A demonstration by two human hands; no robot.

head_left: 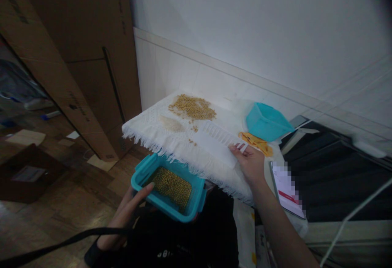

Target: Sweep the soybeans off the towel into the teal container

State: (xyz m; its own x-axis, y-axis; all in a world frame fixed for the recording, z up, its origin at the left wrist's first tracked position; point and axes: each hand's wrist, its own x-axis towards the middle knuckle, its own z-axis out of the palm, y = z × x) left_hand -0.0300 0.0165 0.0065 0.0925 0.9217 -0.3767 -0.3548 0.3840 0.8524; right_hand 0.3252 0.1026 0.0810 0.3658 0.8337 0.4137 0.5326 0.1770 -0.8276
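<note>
My left hand grips a teal plastic container half full of yellow-green beans, held just below the fringed front edge of a white cloth. My right hand rests on the cloth with its fingers closed on a flat white card that lies next to a white comb-like piece. A pile of tan beans sits at the back of the cloth, with a small heap of white grains to its left and a few loose beans near the card.
A second teal container and an orange packet lie at the cloth's right end. A white-and-red booklet and a dark surface are further right. Large cardboard boxes lean at the left, above a wooden floor. A white wall stands behind.
</note>
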